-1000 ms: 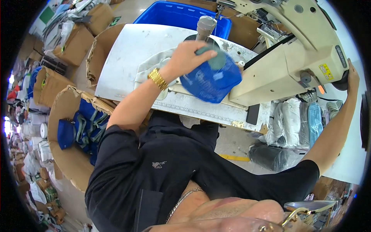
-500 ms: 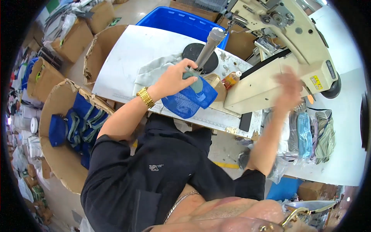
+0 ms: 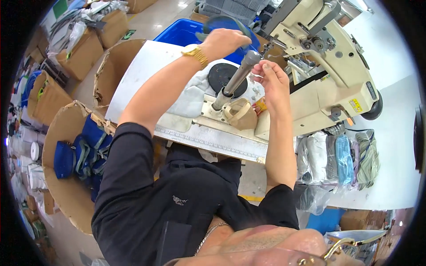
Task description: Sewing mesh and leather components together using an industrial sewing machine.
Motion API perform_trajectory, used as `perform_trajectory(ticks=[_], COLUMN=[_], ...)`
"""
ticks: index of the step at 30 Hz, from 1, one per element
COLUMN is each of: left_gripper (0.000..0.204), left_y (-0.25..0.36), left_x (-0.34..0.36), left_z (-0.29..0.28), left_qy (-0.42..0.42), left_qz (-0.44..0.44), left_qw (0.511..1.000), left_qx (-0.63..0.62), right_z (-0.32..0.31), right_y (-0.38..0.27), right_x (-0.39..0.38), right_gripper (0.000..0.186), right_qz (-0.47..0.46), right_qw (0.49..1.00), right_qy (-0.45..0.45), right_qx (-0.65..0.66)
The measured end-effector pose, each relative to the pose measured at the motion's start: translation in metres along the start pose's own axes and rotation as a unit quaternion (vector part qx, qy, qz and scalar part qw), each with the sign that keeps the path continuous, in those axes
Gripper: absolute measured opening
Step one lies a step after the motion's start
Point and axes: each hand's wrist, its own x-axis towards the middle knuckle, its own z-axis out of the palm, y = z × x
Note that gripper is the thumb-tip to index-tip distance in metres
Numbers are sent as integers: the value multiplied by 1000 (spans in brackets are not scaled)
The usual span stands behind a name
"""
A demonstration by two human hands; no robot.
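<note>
My left hand, with a gold watch on its wrist, is closed on a blue mesh fabric piece with grey-green trim. The piece is blurred and hangs above the blue bin behind the table. My right hand is raised at the top of the metal post of the sewing machine. Its thumb and fingers are pinched together; whatever they hold is too small to make out. Pale grey fabric lies on the table left of the post.
A black round disc and a beige holder sit by the post. The blue bin stands beyond the table. Left of me, a cardboard box holds blue pieces. Bundled cords lie at the right.
My left hand has lifted the blue mesh piece from beside the post up and away toward the bin. My right hand has come left from the machine's arm to the post's top.
</note>
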Motion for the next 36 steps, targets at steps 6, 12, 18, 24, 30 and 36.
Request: perform_trajectory(ticks=[6,12,18,24,30,36], left_gripper=[25,20,12,18,11,25], left_y=[-14,18,38,110,152,144], left_x=[38,-12,-161,-263,-286,-296], left_z=[48,-22,-36,23,15,24], left_qy=[49,28,60,114,39,43], left_qz=[63,29,-215,-431,-469,-476], left_qw=[987,999,944,749,669,586], left_qx=[-142,17,-245,-490,-575,-654], right_z=[2,-3,-3,21,20,12], right_y=[8,15,51,137,143,152], right_x=[-4,-11,-87,-159,-183,-192], right_gripper=[16,16,22,40,19,19], right_qz=[-6,-56,-19,196,230,193], right_qw=[996,996,993,974,960,960], right_qy=[50,37,-34,11,114,130], right_qx=[67,60,-114,-110,113,154])
